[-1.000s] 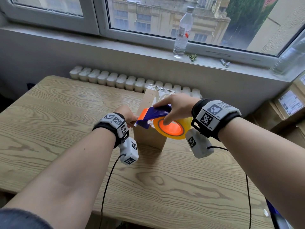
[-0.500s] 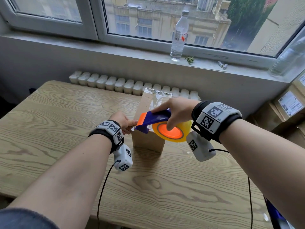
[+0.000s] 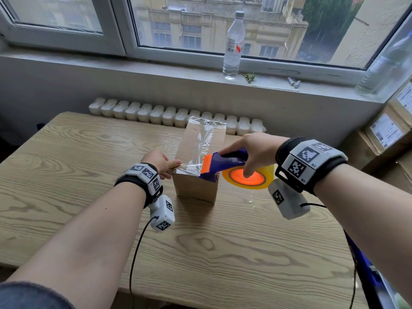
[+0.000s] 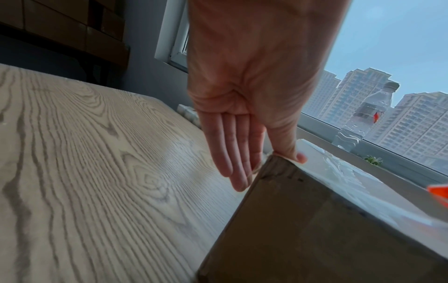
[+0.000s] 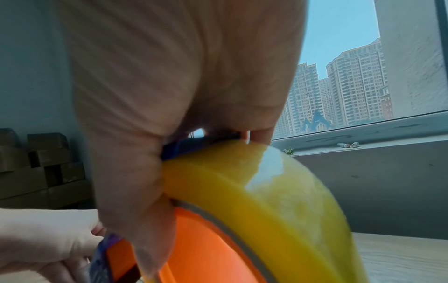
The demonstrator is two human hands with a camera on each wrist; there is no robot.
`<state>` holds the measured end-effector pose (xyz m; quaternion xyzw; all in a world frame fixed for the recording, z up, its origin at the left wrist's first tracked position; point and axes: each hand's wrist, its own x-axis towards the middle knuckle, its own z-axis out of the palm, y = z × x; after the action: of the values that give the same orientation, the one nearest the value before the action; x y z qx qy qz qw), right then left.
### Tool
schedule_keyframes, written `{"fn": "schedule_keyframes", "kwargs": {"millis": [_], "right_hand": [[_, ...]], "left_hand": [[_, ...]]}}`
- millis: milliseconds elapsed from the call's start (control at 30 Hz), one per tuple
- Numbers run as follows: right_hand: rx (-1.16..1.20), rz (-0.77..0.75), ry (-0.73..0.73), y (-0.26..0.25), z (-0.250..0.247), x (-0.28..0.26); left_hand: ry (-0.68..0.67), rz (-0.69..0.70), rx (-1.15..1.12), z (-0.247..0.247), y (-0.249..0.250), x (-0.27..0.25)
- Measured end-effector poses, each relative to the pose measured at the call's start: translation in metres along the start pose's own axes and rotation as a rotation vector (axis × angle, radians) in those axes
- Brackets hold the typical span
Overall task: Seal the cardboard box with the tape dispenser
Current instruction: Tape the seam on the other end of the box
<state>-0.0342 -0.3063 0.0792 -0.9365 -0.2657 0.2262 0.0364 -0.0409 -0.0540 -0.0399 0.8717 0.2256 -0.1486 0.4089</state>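
A tall cardboard box [image 3: 194, 188] stands on the wooden table [image 3: 223, 253], with clear tape wrinkled along its top. My right hand [image 3: 256, 148] grips the blue and orange tape dispenser [image 3: 225, 162] at the box's near right top edge; its yellow roll [image 3: 270, 175] hangs off to the right. A clear tape strip [image 3: 189, 168] runs from the dispenser leftwards across the near top edge. My left hand [image 3: 160, 160] is at the box's left edge. In the left wrist view its thumb [image 4: 297, 156] presses the tape onto the box [image 4: 315, 229], and its straight fingers [image 4: 232, 153] lie along the side.
A water bottle [image 3: 233, 45] and two small batteries [image 3: 293, 82] sit on the windowsill behind. A white radiator [image 3: 156, 112] lines the table's far edge. Stacked cardboard parcels [image 3: 390, 134] stand at the right. Cables hang from both wrist cameras.
My right hand has drawn the dispenser to the right across the box's near top edge, and tape has come out behind it. My left hand stays at the left edge on the tape's end.
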Motion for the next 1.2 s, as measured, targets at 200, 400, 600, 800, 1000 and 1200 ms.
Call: {"fn": "schedule_keyframes", "kwargs": {"millis": [200, 400, 600, 800, 1000, 1200], "right_hand": [[-0.026, 0.018, -0.024, -0.004, 0.003, 0.004], [-0.033, 0.03, -0.024, -0.004, 0.001, 0.007], [-0.029, 0.026, -0.031, -0.001, 0.004, 0.007], [-0.052, 0.012, -0.062, 0.0, 0.005, 0.005], [-0.031, 0.016, -0.081, 0.005, 0.008, 0.008], [0.003, 0.011, -0.08, 0.016, 0.014, 0.001]], "left_hand": [[0.061, 0.049, 0.209, 0.0, 0.008, -0.002], [-0.019, 0.275, 0.611, 0.018, 0.028, -0.011], [-0.049, 0.28, 0.795, 0.032, 0.036, -0.016], [-0.058, 0.258, 0.733, 0.043, 0.026, -0.015], [-0.098, 0.19, 0.713, 0.042, 0.029, -0.015], [-0.133, 0.166, 0.689, 0.04, 0.029, -0.012]]}}
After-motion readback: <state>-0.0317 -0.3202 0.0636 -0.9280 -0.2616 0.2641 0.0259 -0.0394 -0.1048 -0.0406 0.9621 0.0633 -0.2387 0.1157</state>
